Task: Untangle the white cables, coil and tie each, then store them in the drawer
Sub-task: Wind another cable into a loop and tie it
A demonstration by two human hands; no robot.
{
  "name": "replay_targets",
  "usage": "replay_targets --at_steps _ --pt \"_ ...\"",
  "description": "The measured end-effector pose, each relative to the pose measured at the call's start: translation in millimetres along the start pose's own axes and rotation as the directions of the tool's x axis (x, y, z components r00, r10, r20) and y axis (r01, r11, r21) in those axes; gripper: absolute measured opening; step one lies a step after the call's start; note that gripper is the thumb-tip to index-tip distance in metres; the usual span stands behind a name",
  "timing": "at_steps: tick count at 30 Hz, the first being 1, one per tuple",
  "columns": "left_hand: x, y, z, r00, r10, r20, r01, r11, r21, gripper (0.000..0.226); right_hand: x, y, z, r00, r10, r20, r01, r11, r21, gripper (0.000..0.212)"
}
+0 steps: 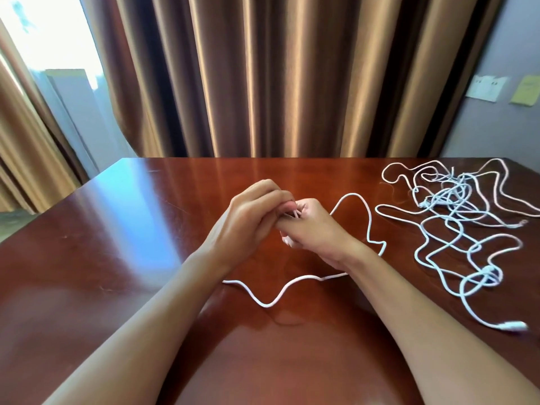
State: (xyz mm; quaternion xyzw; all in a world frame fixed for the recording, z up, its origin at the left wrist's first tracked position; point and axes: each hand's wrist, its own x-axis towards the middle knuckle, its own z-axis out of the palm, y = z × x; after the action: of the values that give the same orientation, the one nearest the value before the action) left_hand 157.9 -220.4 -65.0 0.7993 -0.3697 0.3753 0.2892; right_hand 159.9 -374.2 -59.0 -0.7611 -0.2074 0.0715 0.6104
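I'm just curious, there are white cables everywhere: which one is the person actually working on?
The single white cable looping across the table's middle: both hands pinch one end. The tangled pile of cables lies untouched on the right.

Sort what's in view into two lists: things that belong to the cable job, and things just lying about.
Part of the job:
- white cable held by the left hand and right hand
- tangled pile of white cables on the table, to the right

Just there:
- brown curtains
- wall plate
- yellow note

No drawer is in view.
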Motion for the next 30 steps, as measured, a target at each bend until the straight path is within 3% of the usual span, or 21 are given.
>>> replay_targets --at_steps 5,12,14,16,19,21,24,26,30 --pt "-2.2 -1.4 2.8 0.986 -0.162 -0.051 0.162 0.987 0.002 0.013 -0.4 -1.4 3.8 0.999 -0.026 -0.032 0.025 0.999 -0.044 0.033" --pt "-0.2 1.9 7.4 0.916 -0.396 -0.062 0.374 0.899 -0.227 0.020 -2.5 -0.6 -0.6 0.991 -0.127 -0.043 0.125 0.990 -0.063 0.042" --pt "1.7 1.3 5.4 0.879 -0.471 -0.075 0.434 0.855 -0.284 0.022 -2.8 0.0 -0.4 0.983 -0.176 -0.061 0.173 0.984 -0.045 0.026" --pt "4.2 2.7 4.1 0.809 -0.583 -0.078 0.512 0.763 -0.394 0.024 -3.2 -1.5 1.0 0.966 -0.233 -0.115 0.231 0.973 -0.023 0.012" --pt "7.5 10.4 7.2 0.671 -0.741 0.019 0.579 0.508 -0.638 0.027 -2.1 1.6 7.0 0.928 -0.308 -0.208 0.309 0.951 -0.030 0.019" --pt "7.7 17.8 11.2 0.630 -0.769 0.112 0.581 0.370 -0.724 0.026 -0.9 6.4 15.1 0.912 -0.310 -0.270 0.304 0.950 -0.067 0.034" --pt "7.4 28.3 17.4 0.645 -0.733 0.216 0.594 0.304 -0.745 0.027 1.1 13.6 22.7 0.896 -0.301 -0.326 0.255 0.951 -0.175 0.047" --pt "7.3 33.0 20.2 0.645 -0.721 0.253 0.611 0.289 -0.737 0.032 2.7 15.5 22.6 0.874 -0.332 -0.356 0.248 0.933 -0.260 0.035" --pt "5.8 31.8 25.9 0.604 -0.736 0.306 0.684 0.282 -0.673 0.033 4.4 15.5 23.2 0.829 -0.356 -0.432 0.260 0.928 -0.266 0.018"
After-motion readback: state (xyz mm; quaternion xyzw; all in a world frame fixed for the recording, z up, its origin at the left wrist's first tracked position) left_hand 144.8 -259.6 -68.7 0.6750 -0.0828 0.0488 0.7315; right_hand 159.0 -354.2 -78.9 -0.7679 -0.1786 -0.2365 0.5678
